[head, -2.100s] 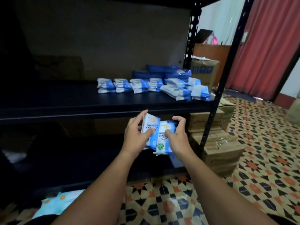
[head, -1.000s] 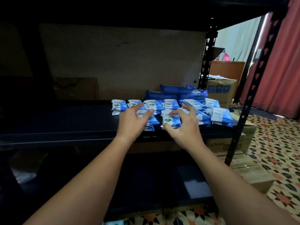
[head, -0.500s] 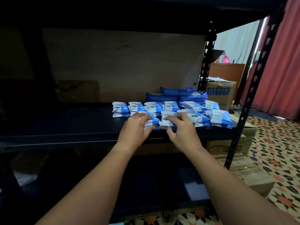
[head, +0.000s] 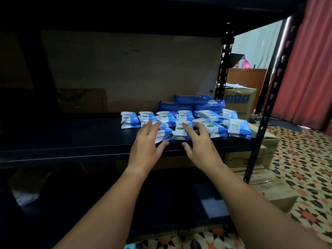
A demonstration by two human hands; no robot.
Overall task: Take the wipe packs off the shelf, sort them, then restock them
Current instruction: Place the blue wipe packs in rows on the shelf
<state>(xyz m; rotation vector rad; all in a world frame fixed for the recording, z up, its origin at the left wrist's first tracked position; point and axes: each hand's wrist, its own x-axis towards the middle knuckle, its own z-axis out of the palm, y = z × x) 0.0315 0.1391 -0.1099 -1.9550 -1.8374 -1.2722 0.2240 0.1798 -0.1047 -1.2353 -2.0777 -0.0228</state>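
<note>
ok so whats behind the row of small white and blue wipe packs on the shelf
Behind the small wipe packs lie larger dark blue packs, stacked against the back wall. Their count and whatever lies beneath them are hidden by the front packs.

We no longer hold the two wipe packs (head: 173,131) below the shelf (head: 71,141): they now lie on its front edge, and our left hand (head: 146,146) and right hand (head: 201,146) spread their fingers, letting go of them.

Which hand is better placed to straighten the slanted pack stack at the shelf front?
Left hand, probably: its fingers already lie on the slanted pack stack. The right hand rests at the neighbouring stack.
</note>
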